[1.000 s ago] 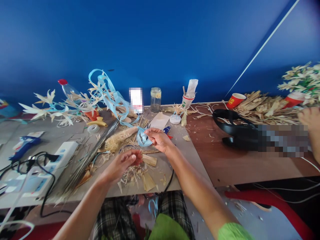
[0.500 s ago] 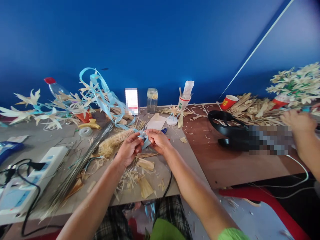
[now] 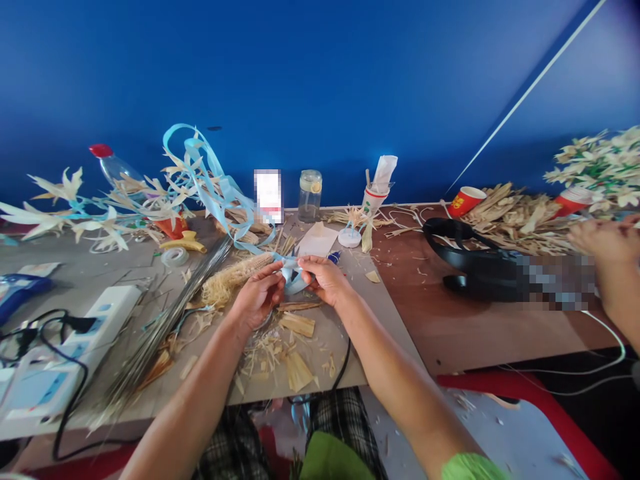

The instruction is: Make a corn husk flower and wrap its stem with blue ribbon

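Between my two hands, above the table, is a light blue ribbon (image 3: 291, 265). My left hand (image 3: 261, 290) pinches it from the left with thumb and index finger. From the right, my right hand (image 3: 324, 277) pinches the same ribbon, a short distance away. A loose piece hangs below the fingertips, and a long stretch runs up left in loops over cream husk flowers (image 3: 107, 217). Just left of my left hand lies a corn cob (image 3: 240, 273) with frayed pale fibres. Husk scraps (image 3: 299, 370) are spread on the table beneath my wrists.
A bundle of thin wires (image 3: 165, 320) and a white power strip (image 3: 75, 360) lie at the left. Behind my hands stand a glass jar (image 3: 310, 197) and a paper cup (image 3: 374, 200). To the right are a black headset (image 3: 480, 267) and another person's hand (image 3: 607, 240).
My fingertips have drawn slightly apart, and more ribbon shows between them. The view has shifted a little, moving the background slightly right and up.
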`<action>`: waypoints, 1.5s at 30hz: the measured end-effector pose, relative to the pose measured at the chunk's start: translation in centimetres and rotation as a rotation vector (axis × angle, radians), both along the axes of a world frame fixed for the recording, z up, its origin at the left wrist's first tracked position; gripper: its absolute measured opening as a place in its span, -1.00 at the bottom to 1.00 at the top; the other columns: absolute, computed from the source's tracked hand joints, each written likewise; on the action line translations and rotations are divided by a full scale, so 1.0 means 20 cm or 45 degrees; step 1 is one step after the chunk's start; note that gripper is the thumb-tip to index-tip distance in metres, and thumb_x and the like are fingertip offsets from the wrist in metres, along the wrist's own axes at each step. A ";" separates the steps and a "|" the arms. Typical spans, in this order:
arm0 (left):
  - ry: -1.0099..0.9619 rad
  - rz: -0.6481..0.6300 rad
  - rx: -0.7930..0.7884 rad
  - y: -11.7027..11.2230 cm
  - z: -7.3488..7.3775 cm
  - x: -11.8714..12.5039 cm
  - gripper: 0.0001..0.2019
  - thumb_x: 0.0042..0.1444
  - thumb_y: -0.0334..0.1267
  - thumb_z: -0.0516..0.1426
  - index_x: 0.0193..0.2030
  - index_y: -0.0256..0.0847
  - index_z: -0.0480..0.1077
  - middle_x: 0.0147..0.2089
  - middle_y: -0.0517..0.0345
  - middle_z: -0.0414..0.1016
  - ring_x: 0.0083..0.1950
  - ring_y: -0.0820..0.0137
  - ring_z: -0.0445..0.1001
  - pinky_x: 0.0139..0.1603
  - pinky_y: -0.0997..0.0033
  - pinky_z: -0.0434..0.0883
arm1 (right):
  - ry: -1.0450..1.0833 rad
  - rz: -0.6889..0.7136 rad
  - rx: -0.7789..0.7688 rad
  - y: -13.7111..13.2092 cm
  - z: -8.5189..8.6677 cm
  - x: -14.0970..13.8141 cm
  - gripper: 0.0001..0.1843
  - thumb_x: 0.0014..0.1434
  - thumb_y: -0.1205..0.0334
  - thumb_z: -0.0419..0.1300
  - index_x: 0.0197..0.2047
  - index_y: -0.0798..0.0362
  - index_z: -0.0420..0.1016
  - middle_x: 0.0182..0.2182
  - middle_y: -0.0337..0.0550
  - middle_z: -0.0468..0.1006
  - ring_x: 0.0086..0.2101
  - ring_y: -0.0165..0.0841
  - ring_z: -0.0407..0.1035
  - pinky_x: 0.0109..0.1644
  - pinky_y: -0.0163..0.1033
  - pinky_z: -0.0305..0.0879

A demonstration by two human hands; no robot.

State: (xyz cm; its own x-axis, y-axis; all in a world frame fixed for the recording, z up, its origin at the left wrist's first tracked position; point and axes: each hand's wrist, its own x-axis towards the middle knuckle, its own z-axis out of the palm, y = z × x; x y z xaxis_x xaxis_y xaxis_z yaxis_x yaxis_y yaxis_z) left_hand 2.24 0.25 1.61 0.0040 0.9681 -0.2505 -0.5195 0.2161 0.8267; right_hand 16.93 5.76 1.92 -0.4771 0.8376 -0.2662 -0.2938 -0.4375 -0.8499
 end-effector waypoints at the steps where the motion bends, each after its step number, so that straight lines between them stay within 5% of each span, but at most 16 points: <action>1: 0.013 0.016 -0.006 0.00 0.00 0.00 -0.66 -0.14 -0.35 0.26 -0.17 -0.24 0.35 -0.60 0.31 0.34 -0.71 0.58 0.20 -0.68 0.59 0.10 | -0.015 0.014 0.005 0.00 0.00 0.00 -0.73 -0.18 0.13 0.29 -0.42 0.07 0.38 -0.78 -0.42 0.29 -0.74 -0.55 0.06 -0.64 -0.39 -0.10; 7: 0.103 0.107 0.023 0.02 0.00 -0.04 -0.74 -0.17 -0.34 0.29 -0.29 -0.32 0.42 -0.56 0.26 0.36 -0.67 0.65 0.19 -0.65 0.62 0.13 | -0.173 0.088 0.151 -0.02 -0.01 -0.02 -0.78 -0.09 0.10 0.22 -0.44 0.07 0.37 -0.76 -0.39 0.32 -0.71 -0.54 0.08 -0.63 -0.39 -0.08; 14: 0.159 0.210 0.084 0.03 0.01 -0.09 -0.78 -0.18 -0.30 0.30 -0.37 -0.31 0.42 -0.60 0.31 0.26 -0.67 0.68 0.12 -0.65 0.64 0.05 | -0.387 0.209 0.593 -0.04 -0.03 -0.03 -0.73 0.06 0.04 0.16 -0.46 0.09 0.42 -0.63 -0.33 0.41 -0.65 -0.55 0.07 -0.54 -0.39 -0.01; 20: 0.513 0.415 0.088 0.04 -0.01 -0.14 -0.77 -0.15 -0.22 0.26 -0.32 -0.28 0.47 -0.64 0.35 0.20 -0.66 0.63 0.05 -0.63 0.58 0.01 | -0.608 -0.140 0.975 -0.04 -0.04 -0.05 -0.72 0.12 0.06 0.11 -0.38 0.10 0.49 -0.42 -0.21 0.51 -0.39 -0.41 0.34 -0.30 -0.36 0.21; 25: 0.893 0.399 0.143 0.05 -0.04 -0.14 -0.72 -0.10 -0.18 0.21 -0.24 -0.28 0.51 -0.63 0.28 0.28 -0.62 0.56 0.10 -0.60 0.53 0.04 | -0.706 -0.359 1.034 -0.02 -0.06 -0.05 -0.78 0.10 0.13 0.12 -0.47 0.08 0.41 -0.48 -0.20 0.44 -0.42 -0.42 0.30 -0.33 -0.35 0.21; 31: 0.852 0.285 0.170 0.05 -0.05 -0.11 -0.79 -0.07 -0.22 0.19 -0.29 -0.29 0.50 -0.66 0.30 0.21 -0.65 0.58 0.06 -0.64 0.57 -0.02 | -0.730 -0.308 1.023 -0.04 -0.04 -0.05 -0.57 0.17 0.03 0.05 -0.65 0.04 0.19 -0.63 -0.27 0.24 -0.53 -0.44 0.16 -0.39 -0.32 0.11; 36: 0.689 0.326 0.154 0.04 -0.05 -0.11 -0.85 -0.11 -0.29 0.23 -0.34 -0.27 0.50 -0.65 0.29 0.24 -0.66 0.58 0.11 -0.65 0.58 0.02 | -0.653 -0.326 1.053 -0.04 -0.05 -0.06 -0.84 0.09 0.14 0.15 -0.43 0.04 0.37 -0.37 -0.17 0.38 -0.44 -0.43 0.22 -0.33 -0.32 0.17; 39: 0.678 0.300 0.157 0.04 -0.05 -0.10 -0.86 -0.12 -0.31 0.23 -0.36 -0.28 0.50 -0.65 0.28 0.24 -0.66 0.59 0.10 -0.65 0.57 0.03 | -0.624 -0.203 0.973 -0.05 -0.07 -0.07 -0.68 0.03 0.14 0.21 -0.12 0.01 0.39 -0.23 -0.16 0.43 -0.44 -0.45 0.23 -0.38 -0.34 0.18; 43: 0.643 0.289 0.162 0.03 -0.03 -0.10 -0.85 -0.11 -0.32 0.23 -0.33 -0.29 0.51 -0.68 0.31 0.18 -0.68 0.60 0.05 -0.66 0.56 -0.03 | -0.670 -0.103 0.943 -0.06 -0.10 -0.09 -0.74 0.06 0.20 0.16 -0.15 0.04 0.45 -0.43 -0.24 0.44 -0.48 -0.44 0.24 -0.37 -0.34 0.17; 45: 0.565 0.425 0.172 0.03 -0.01 -0.11 -0.80 -0.10 -0.33 0.22 -0.26 -0.27 0.50 -0.67 0.34 0.15 -0.68 0.61 0.05 -0.66 0.57 -0.04 | -0.684 -0.180 0.952 -0.06 -0.10 -0.09 -0.81 0.08 0.20 0.13 -0.23 0.06 0.48 -0.48 -0.25 0.43 -0.47 -0.44 0.25 -0.36 -0.34 0.18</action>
